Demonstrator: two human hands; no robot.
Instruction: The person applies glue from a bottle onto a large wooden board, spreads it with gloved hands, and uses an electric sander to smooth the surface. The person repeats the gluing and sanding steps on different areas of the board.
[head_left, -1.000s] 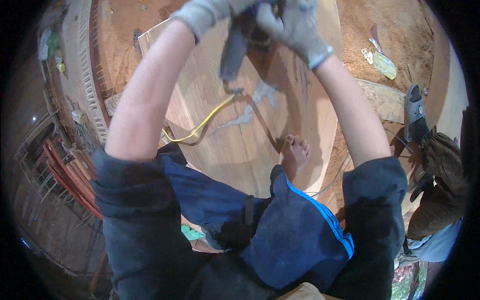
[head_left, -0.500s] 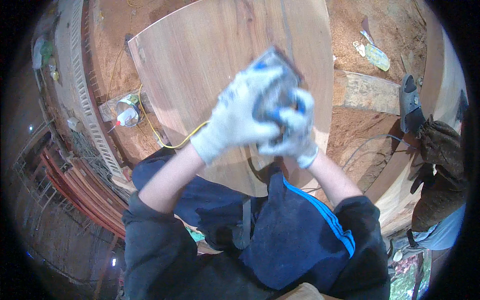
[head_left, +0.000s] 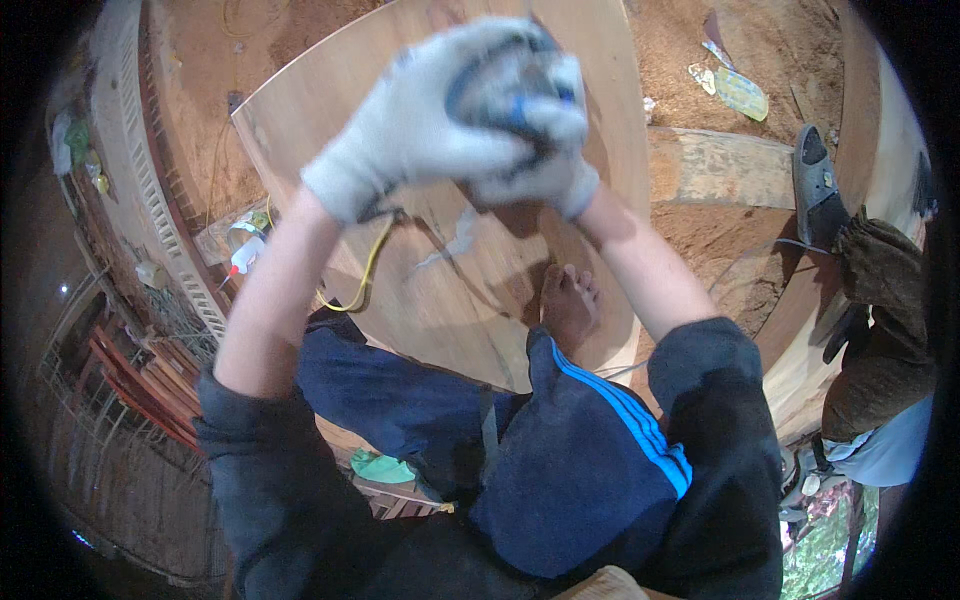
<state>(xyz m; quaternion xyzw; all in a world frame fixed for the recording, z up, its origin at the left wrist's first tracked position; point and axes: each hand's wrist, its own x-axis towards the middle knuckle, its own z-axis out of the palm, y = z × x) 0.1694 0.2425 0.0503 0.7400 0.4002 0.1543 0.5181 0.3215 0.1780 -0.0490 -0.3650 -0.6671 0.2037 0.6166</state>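
Observation:
Both my hands wear white work gloves and grip a blurred grey and blue power sander [head_left: 497, 92] over the far part of a broad, curved-edged wooden board [head_left: 450, 335]. My left hand [head_left: 425, 125] wraps its left side. Around its right and near side closes my right hand [head_left: 548, 150]. A yellow cord [head_left: 374, 262] hangs in a loop below my left wrist. The underside of the sander is hidden, so whether it touches the board I cannot tell. My bare foot [head_left: 570, 305] stands on the near part of the board.
At the left, a white bottle with a red tip [head_left: 247, 255] leans by a can [head_left: 245, 228]. Sawdust covers the ground around a wooden beam [head_left: 735, 170]. Another person's sandalled foot [head_left: 820, 190] is at the right. A slotted rail [head_left: 150, 150] runs along the left.
Both hands have moved the sander away from me and slightly left. My foot and more of the near board now show. The yellow cord has shifted with the hands.

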